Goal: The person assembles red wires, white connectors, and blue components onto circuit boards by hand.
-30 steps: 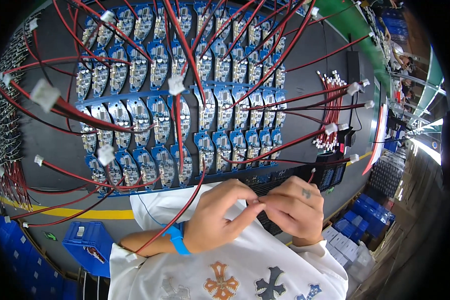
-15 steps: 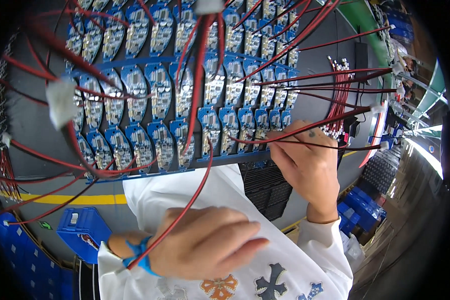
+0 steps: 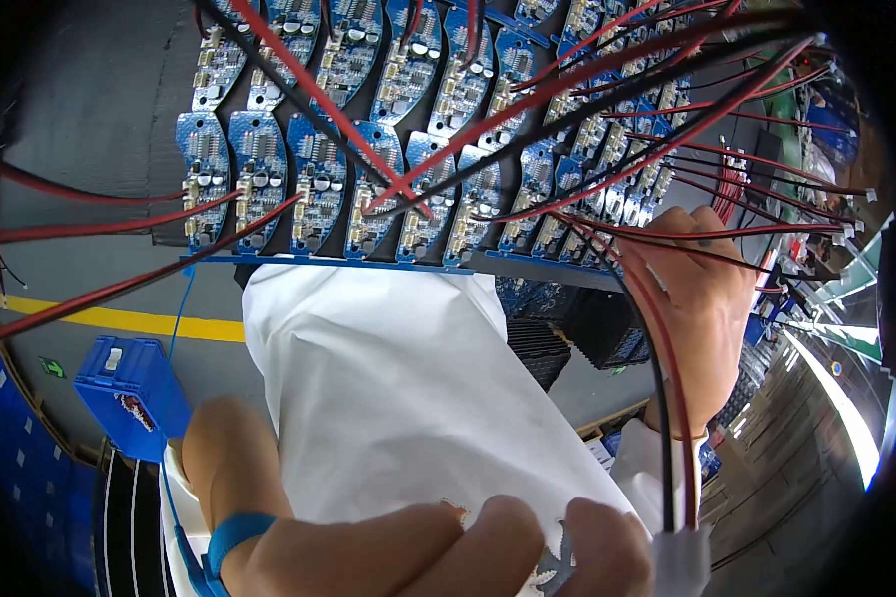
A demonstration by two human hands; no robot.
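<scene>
Rows of blue circuit boards with white sockets lie along the front of the dark worktop. Red-and-black wire pairs rise from many of them. My right hand is at the right end of the front row, thumb and fingers drawn together at the boards; what they pinch is hidden by the hand and wires. Close to the camera, my left hand hangs low over my white garment, knuckles bent, fingertips out of sight. Beside its fingers hangs a white connector on a wire pair. A blue wrist strap circles my left wrist.
A thin blue cord runs from the strap to the worktop edge. Loose wires are bundled at the far right. Below stand a blue bin and black crates. Long wires cross above the boards.
The view has shifted, with the boards nearer. My left hand has come lower and closer to the camera. My right hand stays by the front row's right end.
</scene>
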